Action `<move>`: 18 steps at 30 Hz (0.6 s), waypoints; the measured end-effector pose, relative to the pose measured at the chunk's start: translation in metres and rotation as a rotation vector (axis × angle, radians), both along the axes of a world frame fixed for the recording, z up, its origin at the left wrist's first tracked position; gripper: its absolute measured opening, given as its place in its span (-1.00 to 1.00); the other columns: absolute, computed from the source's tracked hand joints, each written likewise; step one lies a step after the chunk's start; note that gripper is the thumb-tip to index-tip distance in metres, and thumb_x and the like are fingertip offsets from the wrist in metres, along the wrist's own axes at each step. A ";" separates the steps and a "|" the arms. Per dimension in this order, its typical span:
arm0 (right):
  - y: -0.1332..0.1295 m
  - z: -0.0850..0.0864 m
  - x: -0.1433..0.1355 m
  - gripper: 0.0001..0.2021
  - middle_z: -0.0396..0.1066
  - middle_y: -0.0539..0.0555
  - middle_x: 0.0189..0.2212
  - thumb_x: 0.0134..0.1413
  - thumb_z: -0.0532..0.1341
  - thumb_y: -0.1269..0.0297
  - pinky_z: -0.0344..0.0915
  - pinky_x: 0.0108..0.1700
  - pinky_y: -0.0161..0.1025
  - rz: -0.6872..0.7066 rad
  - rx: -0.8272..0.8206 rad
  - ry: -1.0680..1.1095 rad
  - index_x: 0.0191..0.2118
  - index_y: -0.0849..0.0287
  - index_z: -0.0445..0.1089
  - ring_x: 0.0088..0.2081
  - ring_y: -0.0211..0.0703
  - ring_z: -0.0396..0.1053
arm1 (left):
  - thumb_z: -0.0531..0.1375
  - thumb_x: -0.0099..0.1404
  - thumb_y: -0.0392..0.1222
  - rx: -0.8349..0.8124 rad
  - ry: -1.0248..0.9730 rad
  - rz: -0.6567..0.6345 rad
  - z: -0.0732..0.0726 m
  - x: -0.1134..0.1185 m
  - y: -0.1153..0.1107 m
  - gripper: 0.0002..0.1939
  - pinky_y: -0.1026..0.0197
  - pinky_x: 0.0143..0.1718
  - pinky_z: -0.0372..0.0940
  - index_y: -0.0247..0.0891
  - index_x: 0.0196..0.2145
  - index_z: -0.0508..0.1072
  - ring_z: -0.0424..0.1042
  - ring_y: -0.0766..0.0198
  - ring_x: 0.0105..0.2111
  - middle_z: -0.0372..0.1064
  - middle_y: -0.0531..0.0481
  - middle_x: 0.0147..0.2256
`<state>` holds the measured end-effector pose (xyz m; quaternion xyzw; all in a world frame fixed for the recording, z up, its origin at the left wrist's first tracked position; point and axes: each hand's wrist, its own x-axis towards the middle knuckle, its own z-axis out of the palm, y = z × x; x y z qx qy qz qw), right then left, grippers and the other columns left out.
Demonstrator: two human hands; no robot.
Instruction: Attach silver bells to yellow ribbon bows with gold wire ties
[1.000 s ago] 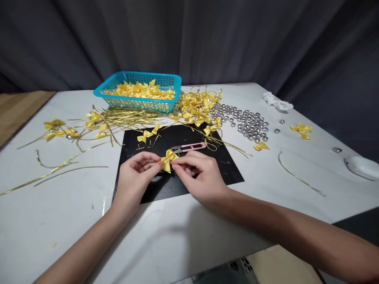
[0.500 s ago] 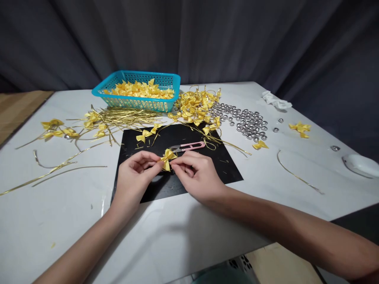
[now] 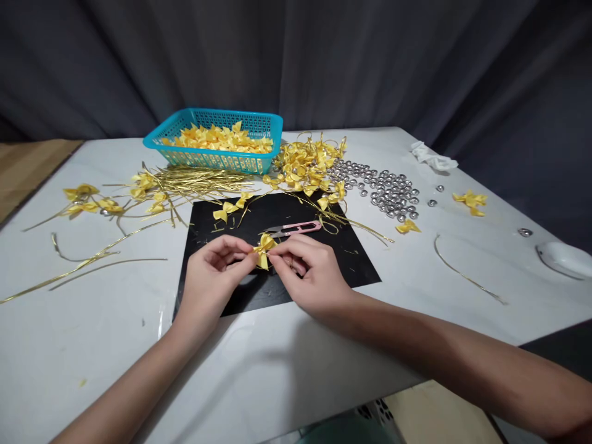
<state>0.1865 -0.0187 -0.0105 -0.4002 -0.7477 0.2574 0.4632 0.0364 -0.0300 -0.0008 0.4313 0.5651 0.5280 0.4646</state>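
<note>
Between my two hands is a yellow ribbon bow [image 3: 264,244] with gold cord around it, held over the black mat [image 3: 259,295]. My left hand [image 3: 221,266] pinches the bow's left side between thumb and fingertips. From the right, my right hand [image 3: 309,266] has its thumb and forefinger closed at the bow's other edge; exactly which part they grip is too small to make out. Just beyond the fingers lie pink thread snips [image 3: 303,227] on the mat. Two loose yellow bows [image 3: 225,211] rest near the mat's far left.
A blue basket [image 3: 150,142] of yellow bows stands at the back. Before it lies a bundle of gold cords [image 3: 203,184]. Finished-looking bows with cord [image 3: 309,161] are heaped beside silver heart-shaped beads [image 3: 391,194]. A white dish [image 3: 567,259] sits at the right edge.
Both hands stay pinched at the bow, which has turned or shifted very slightly. The rest of the table looks the same apart from a small camera shift.
</note>
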 end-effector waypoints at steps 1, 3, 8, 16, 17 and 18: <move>0.000 0.000 0.000 -0.86 0.18 -0.06 -0.59 0.03 0.14 0.53 0.05 -0.58 -0.43 0.002 -0.005 -0.001 -0.47 0.29 0.40 -0.62 -0.44 0.05 | 0.33 -0.10 -0.32 0.001 0.001 -0.002 0.000 0.000 0.000 -0.87 0.49 -0.42 0.27 -0.26 -0.54 0.44 0.38 0.47 -0.50 0.41 0.15 -0.54; 0.000 0.000 0.000 -0.87 0.18 -0.06 -0.59 0.03 0.14 0.53 0.03 -0.59 -0.43 0.009 -0.013 -0.004 -0.47 0.30 0.40 -0.62 -0.45 0.04 | 0.33 -0.10 -0.32 -0.001 0.002 -0.006 -0.001 0.000 0.001 -0.87 0.48 -0.43 0.27 -0.27 -0.55 0.44 0.38 0.47 -0.50 0.42 0.15 -0.54; 0.001 0.001 0.001 -0.86 0.18 -0.06 -0.58 0.02 0.13 0.52 0.02 -0.58 -0.43 0.007 -0.047 -0.019 -0.48 0.28 0.39 -0.62 -0.45 0.03 | 0.34 -0.10 -0.32 -0.013 -0.002 -0.010 -0.002 0.000 0.002 -0.87 0.47 -0.42 0.27 -0.27 -0.55 0.44 0.37 0.46 -0.49 0.42 0.14 -0.53; 0.000 0.002 0.001 -0.86 0.18 -0.06 -0.59 0.02 0.13 0.52 -0.02 -0.60 -0.43 0.017 -0.085 -0.021 -0.49 0.27 0.37 -0.62 -0.44 0.03 | 0.35 -0.09 -0.31 -0.041 -0.038 -0.031 0.000 0.000 0.001 -0.86 0.39 -0.40 0.29 -0.28 -0.57 0.43 0.38 0.40 -0.48 0.41 0.10 -0.53; 0.000 0.003 0.001 -0.86 0.17 -0.06 -0.59 0.02 0.13 0.52 -0.02 -0.60 -0.42 0.017 -0.090 -0.021 -0.50 0.26 0.36 -0.62 -0.43 0.03 | 0.35 -0.10 -0.31 -0.047 -0.045 -0.035 0.000 0.000 0.001 -0.86 0.39 -0.40 0.29 -0.28 -0.57 0.43 0.38 0.40 -0.48 0.42 0.10 -0.53; -0.001 0.003 0.001 -0.86 0.17 -0.06 -0.59 0.02 0.13 0.52 -0.02 -0.60 -0.42 0.015 -0.094 -0.021 -0.50 0.26 0.36 -0.62 -0.43 0.03 | 0.35 -0.10 -0.31 -0.052 -0.053 -0.036 0.001 0.000 0.001 -0.85 0.39 -0.40 0.29 -0.28 -0.57 0.42 0.38 0.40 -0.48 0.42 0.10 -0.53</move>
